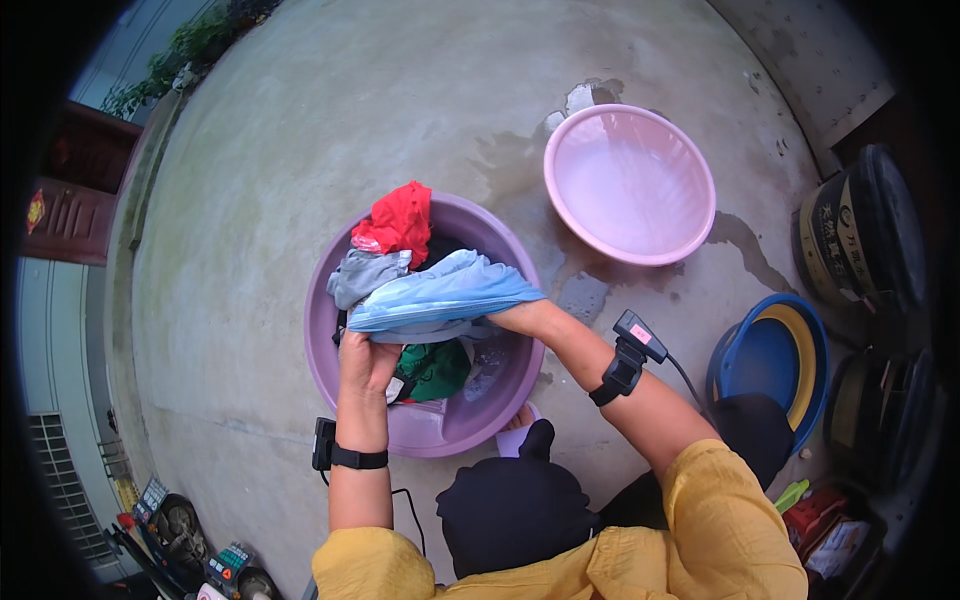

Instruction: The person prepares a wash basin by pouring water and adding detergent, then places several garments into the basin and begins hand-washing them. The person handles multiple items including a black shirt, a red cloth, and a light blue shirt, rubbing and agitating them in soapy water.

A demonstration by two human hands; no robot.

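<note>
Over a purple plastic basin point(420, 439), a light blue garment point(450, 289) is stretched between my two hands. My left hand point(369, 358) grips its lower left edge, while my right hand point(517, 315) is partly hidden under its right end, so its fingers do not show. Behind the garment, a red cloth point(397, 217) hangs on the basin's rim, beside a grey cloth point(367, 276). A green cloth point(435, 370) and dark cloths lie in the basin below. Some suds show at its lower right.
A pink basin point(630, 184) with cloudy water stands at the upper right on wet concrete. Blue and yellow basins point(765, 367) are at the right, near black buckets point(855, 232). My foot point(521, 420) is beside the purple basin. Parked vehicles point(180, 529) stand at the lower left.
</note>
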